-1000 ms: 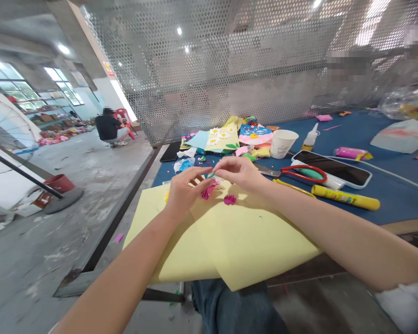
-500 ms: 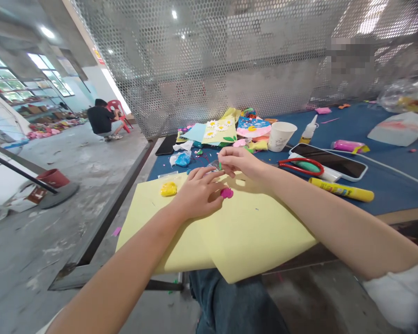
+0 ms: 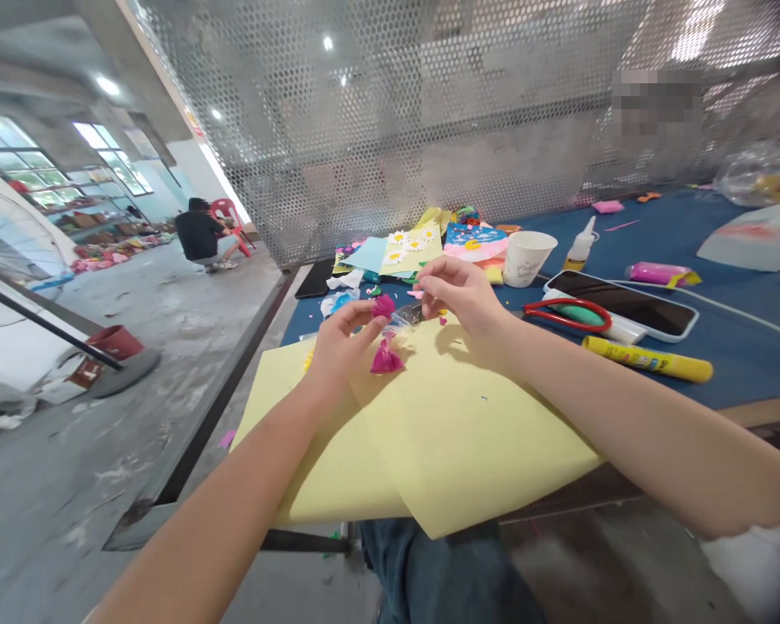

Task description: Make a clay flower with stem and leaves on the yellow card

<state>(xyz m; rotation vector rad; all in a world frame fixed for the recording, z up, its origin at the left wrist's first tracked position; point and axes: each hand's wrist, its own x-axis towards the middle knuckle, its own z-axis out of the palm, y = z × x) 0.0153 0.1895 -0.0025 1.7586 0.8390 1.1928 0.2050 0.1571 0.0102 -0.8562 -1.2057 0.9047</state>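
My left hand [image 3: 338, 347] pinches a crumpled magenta piece [image 3: 383, 305] between thumb and fingers; it looks like modelling clay. Just below it, a second magenta piece [image 3: 386, 357] shows over the yellow paper sheet [image 3: 468, 451]; whether the two are joined I cannot tell. My right hand [image 3: 461, 296] is closed in a pinch to the right, above the sheet's far edge. A speck of green shows at its fingertips, too small to name. Behind my left hand, a yellow lump [image 3: 308, 360] is mostly hidden. Clear plastic [image 3: 408, 314] lies between the hands.
On the blue table top stand a paper cup [image 3: 528, 258] and a glue bottle [image 3: 581, 247]. Red-handled scissors [image 3: 568, 314], a phone [image 3: 624, 303] and a yellow glue stick [image 3: 646, 360] lie right. A daisy card [image 3: 411, 245] lies behind. A person [image 3: 201, 234] squats far left.
My left hand has lifted from the sheet and turned, now pinching a magenta piece. More magenta shows, further left than before. The right hand has risen slightly. The whole view has shifted a little.
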